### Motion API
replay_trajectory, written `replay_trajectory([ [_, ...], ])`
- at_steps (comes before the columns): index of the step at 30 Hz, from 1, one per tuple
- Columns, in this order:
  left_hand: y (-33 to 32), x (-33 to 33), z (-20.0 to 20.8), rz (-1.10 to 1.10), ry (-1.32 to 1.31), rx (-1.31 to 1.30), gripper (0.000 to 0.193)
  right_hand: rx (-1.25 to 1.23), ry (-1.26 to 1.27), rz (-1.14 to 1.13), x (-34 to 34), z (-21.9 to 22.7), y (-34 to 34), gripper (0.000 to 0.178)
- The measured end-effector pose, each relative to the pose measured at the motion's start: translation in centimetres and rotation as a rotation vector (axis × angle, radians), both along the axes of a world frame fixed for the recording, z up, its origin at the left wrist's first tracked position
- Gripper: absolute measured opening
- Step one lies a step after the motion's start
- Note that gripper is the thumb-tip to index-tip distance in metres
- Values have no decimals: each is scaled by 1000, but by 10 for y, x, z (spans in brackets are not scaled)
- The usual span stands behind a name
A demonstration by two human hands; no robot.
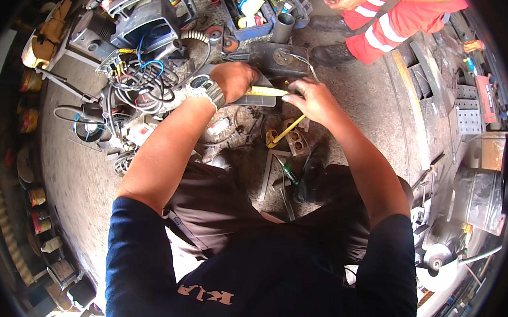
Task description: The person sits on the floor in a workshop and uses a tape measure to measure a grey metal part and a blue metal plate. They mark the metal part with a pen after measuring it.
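A yellow measuring tape [267,91] is stretched between my hands, lying along a grey flat metal plate [257,102]. My left hand [233,81], with a watch on its wrist, is closed over the plate and the tape's left end. The thumb and fingers of my right hand [314,101] pinch the tape just past the plate's right edge. From there, the rest of the strip runs down to the left toward the ground, by a metal piece with round holes [295,142]. Behind the plate sits a dark metal block [277,59] with a thin wire over it.
Tangled cables [140,83] and an open machine housing [149,27] lie at the left. A blue crate [245,11] of tools stands at the back. Another person's red trouser leg [381,33] is at the back right. Between my feet lie a metal square [266,176] and a green-handled screwdriver [289,173].
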State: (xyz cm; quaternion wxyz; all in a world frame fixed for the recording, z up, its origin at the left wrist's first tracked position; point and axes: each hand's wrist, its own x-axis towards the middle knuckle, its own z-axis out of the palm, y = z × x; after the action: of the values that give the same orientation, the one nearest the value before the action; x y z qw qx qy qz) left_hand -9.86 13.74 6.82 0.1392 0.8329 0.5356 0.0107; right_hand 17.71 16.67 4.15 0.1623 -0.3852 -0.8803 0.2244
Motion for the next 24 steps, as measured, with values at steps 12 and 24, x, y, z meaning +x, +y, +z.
replay_trajectory([
  [12,8,-2,-12,18,-41,16,23,208,25,-163,-165,46,127,21],
  [24,0,1,4,18,-34,-29,22,-17,-382,-565,-240,52,215,40],
])
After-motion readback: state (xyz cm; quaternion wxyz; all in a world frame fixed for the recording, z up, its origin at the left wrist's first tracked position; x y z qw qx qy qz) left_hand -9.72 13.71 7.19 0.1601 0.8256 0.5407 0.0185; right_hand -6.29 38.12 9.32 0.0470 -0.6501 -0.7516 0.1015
